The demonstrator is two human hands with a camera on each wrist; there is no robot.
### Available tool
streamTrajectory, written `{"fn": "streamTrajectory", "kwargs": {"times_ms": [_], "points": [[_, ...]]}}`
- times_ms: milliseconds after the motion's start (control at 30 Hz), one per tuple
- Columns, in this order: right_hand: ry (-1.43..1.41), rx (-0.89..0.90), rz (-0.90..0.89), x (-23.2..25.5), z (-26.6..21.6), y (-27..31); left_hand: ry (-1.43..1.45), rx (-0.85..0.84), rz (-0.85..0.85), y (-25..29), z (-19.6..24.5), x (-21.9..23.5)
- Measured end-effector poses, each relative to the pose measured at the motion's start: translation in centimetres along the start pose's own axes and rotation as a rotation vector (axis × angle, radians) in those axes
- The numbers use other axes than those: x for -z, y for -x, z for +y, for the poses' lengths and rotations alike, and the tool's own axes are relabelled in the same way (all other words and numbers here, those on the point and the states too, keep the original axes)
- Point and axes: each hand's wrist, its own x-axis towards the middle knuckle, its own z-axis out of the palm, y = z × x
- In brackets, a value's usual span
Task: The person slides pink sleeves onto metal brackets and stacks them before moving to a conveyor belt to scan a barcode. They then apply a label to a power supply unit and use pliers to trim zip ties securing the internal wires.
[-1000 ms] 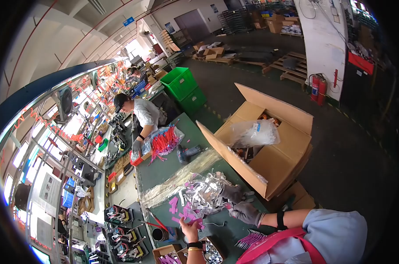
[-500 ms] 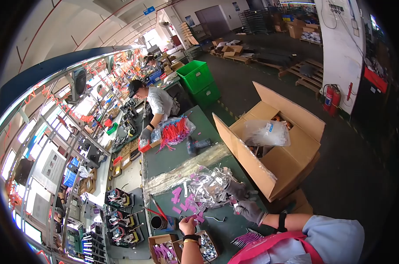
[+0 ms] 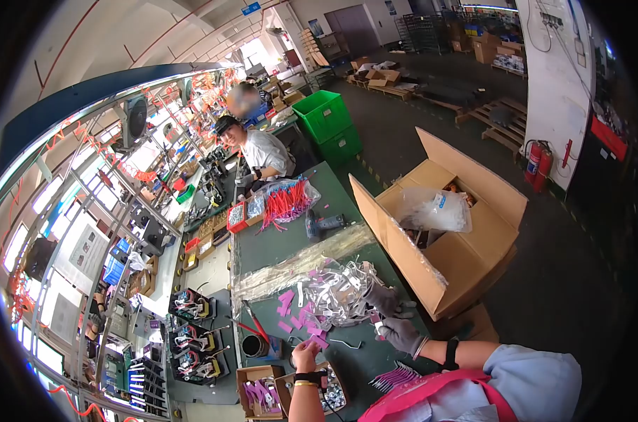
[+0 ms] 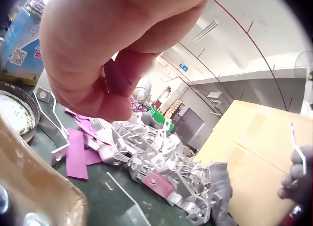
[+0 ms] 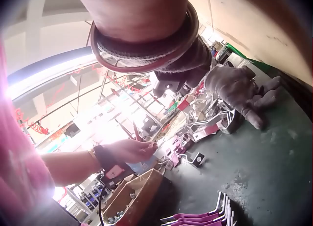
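Nearest, our left hand [image 3: 305, 356] pinches a purple strip [image 4: 117, 81]. Towards its three o'clock, our gloved right hand [image 3: 401, 336] grips a bracket [image 4: 299, 150], seemingly near upright. The metal pile [image 3: 336, 299] lies at our right hand's ten o'clock; beyond, a carton [image 3: 479, 246].

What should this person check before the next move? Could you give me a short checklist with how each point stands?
1. Left hand has a secure grip on its purple piece: ok, pinched between thumb and fingers.
2. Gloved right hand holds a metal piece: ok.
3. Left piece's surface ready, any backing off: cannot tell, fingers cover most of it.
4. Loose grey glove away from the metal pile: not ok, it lies against it.
5. More purple strips nearby: ok, scattered beside the pile.
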Motion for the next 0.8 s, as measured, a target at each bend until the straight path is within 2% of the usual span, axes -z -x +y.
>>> {"fn": "streamTrajectory", "kwargs": {"times_ms": [100, 200, 300, 333, 433, 467, 567, 767, 800], "points": [[-0.018, 0.012, 0.024, -0.1, 0.4, 0.0, 0.057, 0.002, 0.079, 2.7, 2.1, -2.2], [-0.033, 0.034, 0.039, -0.3, 0.3, 0.0, -0.115, -0.178, 0.037, 3.3, 1.4, -2.5], [-0.049, 0.038, 0.045, -0.6, 0.3, 0.1, -0.113, -0.231, -0.016, 4.8, 1.2, -3.6], [-0.058, 0.034, 0.043, -0.6, 0.2, 0.1, -0.081, -0.208, -0.076, 5.4, 1.4, -3.9], [-0.043, 0.005, 0.012, -0.3, -0.1, 0.1, 0.027, -0.037, -0.113, 7.8, 2.4, -5.4], [-0.032, -0.006, -0.002, -0.2, -0.2, 0.1, 0.043, -0.029, -0.177, 6.7, 0.7, -4.1], [0.027, 0.022, -0.007, 0.0, 0.4, 0.1, 0.312, 0.099, -0.107, 8.8, 2.1, -5.6], [-0.038, 0.038, 0.019, -0.3, -0.6, 0.1, 0.284, 0.078, -0.126, 11.9, 3.9, -8.0], [-0.026, 0.045, 0.011, -0.3, -0.7, 0.1, 0.203, 0.023, -0.143, 11.8, 3.5, -8.1]]}}
